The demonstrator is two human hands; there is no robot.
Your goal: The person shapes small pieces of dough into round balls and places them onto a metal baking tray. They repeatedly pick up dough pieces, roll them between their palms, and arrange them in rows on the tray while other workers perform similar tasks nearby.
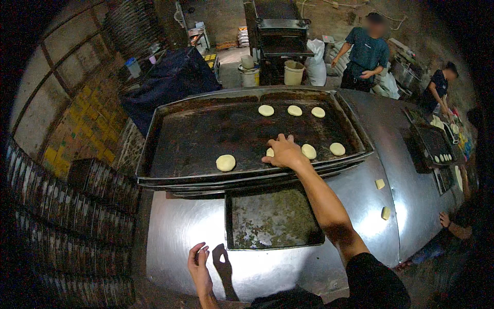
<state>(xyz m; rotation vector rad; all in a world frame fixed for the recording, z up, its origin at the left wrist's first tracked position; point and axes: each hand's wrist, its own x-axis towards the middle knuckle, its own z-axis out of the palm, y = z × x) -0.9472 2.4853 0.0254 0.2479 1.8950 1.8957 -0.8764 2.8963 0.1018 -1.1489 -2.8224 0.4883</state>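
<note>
My right hand [285,151] reaches over the near edge of a large dark baking tray [200,131], its fingers spread around a round of pale dough [270,152] that it partly hides. Whether the fingers grip this round I cannot tell. Two dough rounds [308,151] lie to its right, one [225,163] to its left, and three [295,111] near the tray's far side. My left hand [198,255] is raised above the metal table [173,231] at the lower left, fingers curled a little and apart, with nothing in it.
More trays are stacked under the large one. A smaller worn tray [274,220] lies in front of them. Two small dough pieces [380,184] sit on the table's right part. A person [366,54] stands beyond the table; others are at the right. Racks [69,216] stand at left.
</note>
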